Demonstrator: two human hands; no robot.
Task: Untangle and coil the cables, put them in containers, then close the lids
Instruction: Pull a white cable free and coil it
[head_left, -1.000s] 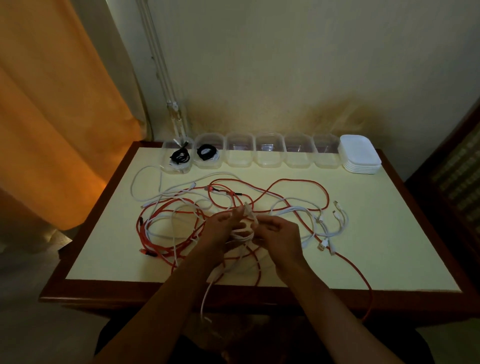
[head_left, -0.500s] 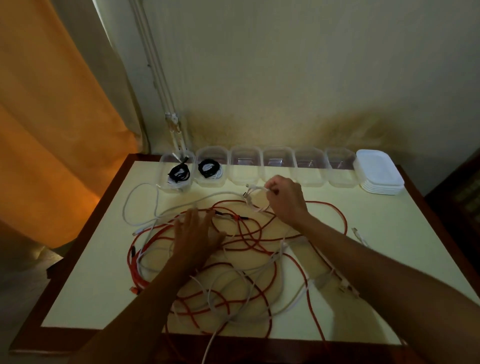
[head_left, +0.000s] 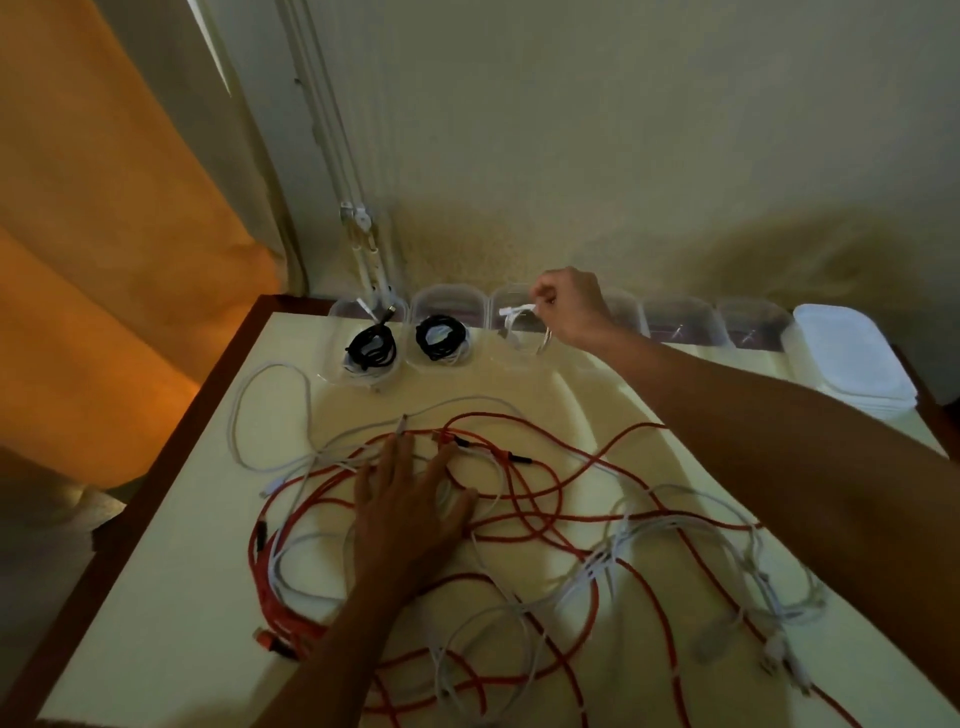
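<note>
Cables, white coil (head_left: 524, 325): my right hand (head_left: 569, 306) pinches this small coiled cable at its top and holds it over the third container (head_left: 511, 332) of the row, counted from the row's left end; the lower loops hang inside that container's rim, so I judge the coil is being lowered in. The grip is clenched on the strand, fingertips curled round it. A plug end sticks out leftward from the fingers, toward the two containers left of it, and the coil's long axis hangs roughly vertical.

Left hand (head_left: 410, 499): released, fingers spread flat, pressing on the tangle of red and white cables (head_left: 545, 519) in front of the row on the tabletop (head_left: 171, 597). I judge this pins the tangle so that it does not drag along.

Row of containers: the first container (head_left: 370, 349) and the second container (head_left: 442, 338) each hold a black coil. Those right of the third look empty, though my arm hides part of one. The stack of white lids (head_left: 852, 358) sits at the row's right end, none fitted yet.
</note>
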